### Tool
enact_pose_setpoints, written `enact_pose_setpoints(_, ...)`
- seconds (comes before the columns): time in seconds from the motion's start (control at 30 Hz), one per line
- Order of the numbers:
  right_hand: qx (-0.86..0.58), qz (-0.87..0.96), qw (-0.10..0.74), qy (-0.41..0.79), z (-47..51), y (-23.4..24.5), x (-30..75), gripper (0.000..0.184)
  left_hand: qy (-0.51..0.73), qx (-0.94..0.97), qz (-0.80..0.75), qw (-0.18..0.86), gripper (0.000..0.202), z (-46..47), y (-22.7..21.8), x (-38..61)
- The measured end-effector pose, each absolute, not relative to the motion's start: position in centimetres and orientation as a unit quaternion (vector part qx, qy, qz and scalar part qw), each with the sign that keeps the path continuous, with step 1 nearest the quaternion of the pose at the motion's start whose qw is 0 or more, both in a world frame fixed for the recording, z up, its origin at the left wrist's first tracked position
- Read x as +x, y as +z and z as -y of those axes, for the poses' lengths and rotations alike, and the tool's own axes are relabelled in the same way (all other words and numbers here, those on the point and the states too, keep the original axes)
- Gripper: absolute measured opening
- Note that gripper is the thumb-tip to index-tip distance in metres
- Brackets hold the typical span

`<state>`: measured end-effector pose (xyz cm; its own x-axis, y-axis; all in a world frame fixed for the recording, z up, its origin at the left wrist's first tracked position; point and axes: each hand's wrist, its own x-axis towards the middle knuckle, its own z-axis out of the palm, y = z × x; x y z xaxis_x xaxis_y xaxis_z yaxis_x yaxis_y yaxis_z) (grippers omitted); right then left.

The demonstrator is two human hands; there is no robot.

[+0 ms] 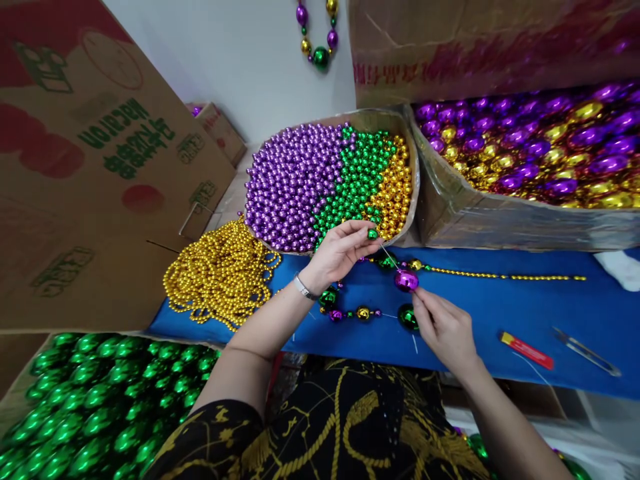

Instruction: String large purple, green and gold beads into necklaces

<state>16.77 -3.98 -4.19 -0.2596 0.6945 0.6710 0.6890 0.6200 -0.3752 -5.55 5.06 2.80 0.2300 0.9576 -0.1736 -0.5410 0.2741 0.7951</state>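
Observation:
My left hand (345, 250) is closed, pinching a small green bead (372, 234) between thumb and fingers at the near edge of the bead box. From there a thin white string (389, 256) slopes down to a large shiny purple bead (406, 280). The fingers of my right hand (445, 325) are closed at the lower side of that purple bead. On the blue table below lies a partly strung bead necklace (363, 313) in green, purple and gold. One of its large green beads (408, 317) sits just beside my right fingers.
Small purple, green and gold beads fill an open box (414, 167) ahead. Gold bead strands (220, 273) are heaped left. A box of large beads (500, 220) stands right, near a red-and-yellow cutter (527, 350) and tweezers (587, 351). Green beads (110, 400) fill the lower left; a carton (100, 167) rises above.

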Motion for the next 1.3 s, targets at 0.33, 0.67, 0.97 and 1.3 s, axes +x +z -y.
enact_pose_setpoints(0.33,-0.441,0.793,0.420,0.003,4.1,-4.2,16.9,0.020,0.530,0.290,-0.368,0.707,0.013,-4.9,2.8,-5.1)
enact_pose_setpoints(0.67,-0.446,0.797,0.408,0.002,4.1,-4.7,16.9,0.020,0.529,0.301,-0.365,0.705,0.017,-4.5,2.6,-4.2)
enact_pose_setpoints(0.97,-0.480,0.767,0.426,0.028,3.9,-4.7,17.3,0.021,0.517,0.404,-0.350,0.669,0.026,-4.2,3.1,-2.9)
enact_pose_setpoints(1.3,-0.528,0.702,0.477,0.034,3.3,-4.4,20.7,0.014,0.437,0.759,-0.313,0.367,0.015,-17.8,10.2,6.2)
